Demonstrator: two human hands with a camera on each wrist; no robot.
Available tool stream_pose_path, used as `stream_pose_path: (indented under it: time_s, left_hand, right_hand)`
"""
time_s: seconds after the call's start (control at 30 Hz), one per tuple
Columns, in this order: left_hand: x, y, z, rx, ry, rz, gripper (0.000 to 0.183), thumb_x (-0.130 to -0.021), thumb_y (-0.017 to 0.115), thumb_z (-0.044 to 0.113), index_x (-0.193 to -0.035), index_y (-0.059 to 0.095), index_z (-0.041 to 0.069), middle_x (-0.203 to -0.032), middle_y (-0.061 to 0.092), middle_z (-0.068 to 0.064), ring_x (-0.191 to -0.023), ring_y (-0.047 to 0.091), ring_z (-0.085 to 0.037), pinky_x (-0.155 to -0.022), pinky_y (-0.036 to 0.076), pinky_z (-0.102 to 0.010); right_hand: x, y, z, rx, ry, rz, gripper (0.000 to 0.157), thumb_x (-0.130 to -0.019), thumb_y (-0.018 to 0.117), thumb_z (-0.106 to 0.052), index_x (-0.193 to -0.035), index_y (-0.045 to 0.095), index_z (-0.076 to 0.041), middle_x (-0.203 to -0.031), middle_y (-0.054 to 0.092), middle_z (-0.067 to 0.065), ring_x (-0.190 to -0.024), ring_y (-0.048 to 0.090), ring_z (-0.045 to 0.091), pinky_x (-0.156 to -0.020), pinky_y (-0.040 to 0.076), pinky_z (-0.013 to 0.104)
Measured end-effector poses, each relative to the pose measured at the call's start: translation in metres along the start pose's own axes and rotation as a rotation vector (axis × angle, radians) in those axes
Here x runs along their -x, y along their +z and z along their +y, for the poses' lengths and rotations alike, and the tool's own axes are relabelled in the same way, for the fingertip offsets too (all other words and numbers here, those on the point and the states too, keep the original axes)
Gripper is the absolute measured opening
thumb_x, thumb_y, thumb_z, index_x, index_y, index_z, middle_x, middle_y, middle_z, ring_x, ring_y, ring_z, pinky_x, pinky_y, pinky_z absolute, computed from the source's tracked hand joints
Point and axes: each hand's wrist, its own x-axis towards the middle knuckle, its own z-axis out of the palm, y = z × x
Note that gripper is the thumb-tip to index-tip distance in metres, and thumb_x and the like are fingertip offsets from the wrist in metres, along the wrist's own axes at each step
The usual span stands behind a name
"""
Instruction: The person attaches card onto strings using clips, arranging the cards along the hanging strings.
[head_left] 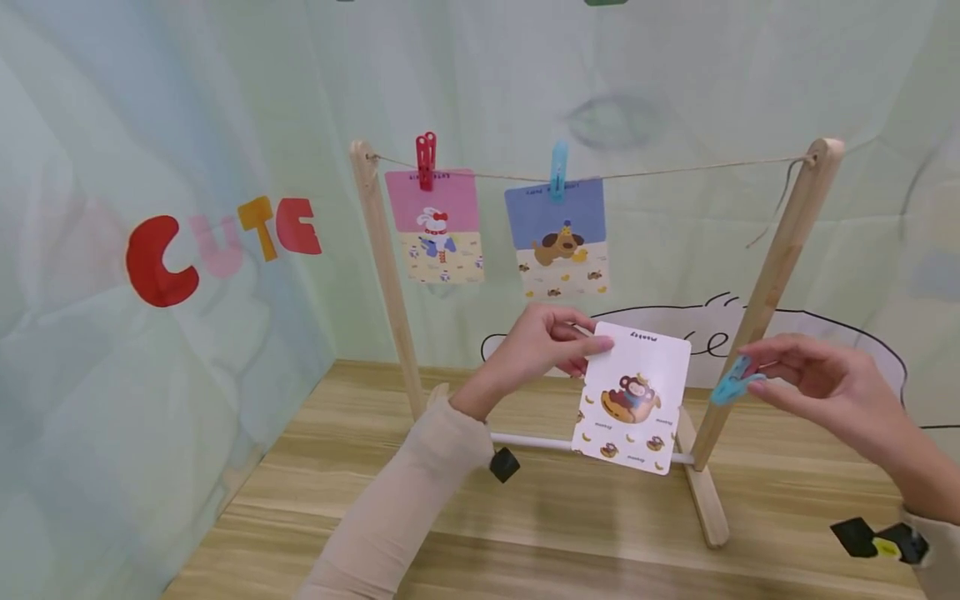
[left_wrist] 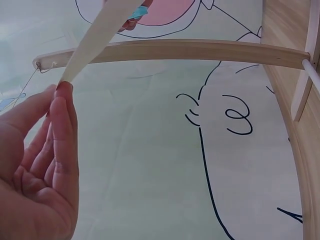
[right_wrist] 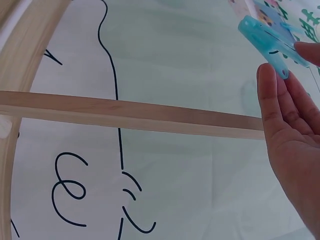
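A white card with a monkey picture (head_left: 630,398) is pinched at its upper left corner by my left hand (head_left: 542,343). The left wrist view catches this card (left_wrist: 95,42) nearly edge-on between thumb and fingers. My right hand (head_left: 840,392) holds a light blue clothespin (head_left: 735,383) by its handle end, just right of the card and near the right post. In the right wrist view the clothespin (right_wrist: 265,42) sits between thumb and fingertips. Above, a string (head_left: 675,169) carries a pink rabbit card (head_left: 435,242) under a red clothespin (head_left: 425,162) and a blue dog card (head_left: 560,250) under another blue clothespin (head_left: 558,171).
The string spans a left wooden post (head_left: 390,292) and a right wooden post (head_left: 787,242), joined low down by a white rod (head_left: 532,442). The frame stands on a wood-grain table (head_left: 480,533). Behind hangs a pale printed cloth (head_left: 480,75), with coloured letters at left.
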Motion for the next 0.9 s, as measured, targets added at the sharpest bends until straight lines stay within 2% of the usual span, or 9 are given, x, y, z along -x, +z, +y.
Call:
stream_pose_path:
  time_s: [0.33,0.57,0.9]
  left_hand:
    - [-0.005,0.000,0.008,-0.009,0.019,0.014,0.023,-0.090,0.077,0.016,-0.106,0.071,0.001,-0.084,0.075,-0.008,-0.066,0.071,-0.021,-0.067,0.061,-0.040]
    - [-0.007,0.002,0.014,-0.009,0.037,0.024,0.024,-0.090,0.077,0.017,-0.107,0.072,0.001,-0.086,0.075,-0.008,-0.067,0.071,-0.023,-0.071,0.060,-0.046]
    - [-0.013,0.005,0.020,0.003,0.056,0.060,0.024,-0.089,0.077,0.016,-0.106,0.071,-0.001,-0.086,0.075,-0.009,-0.065,0.069,-0.019,-0.067,0.061,-0.038]
  right_hand:
    - [-0.007,-0.004,-0.006,-0.015,-0.020,0.004,0.041,-0.080,0.059,0.031,-0.119,0.057,0.018,-0.110,0.067,0.013,-0.093,0.070,0.015,-0.079,0.055,0.021]
    - [-0.009,-0.006,-0.012,-0.038,-0.014,0.045,0.041,-0.080,0.059,0.031,-0.119,0.057,0.017,-0.113,0.068,0.010,-0.092,0.070,0.014,-0.078,0.056,0.020]
    - [-0.013,-0.010,-0.019,-0.113,-0.041,0.061,0.041,-0.080,0.057,0.033,-0.119,0.056,0.019,-0.116,0.068,0.012,-0.092,0.070,0.017,-0.077,0.056,0.020]
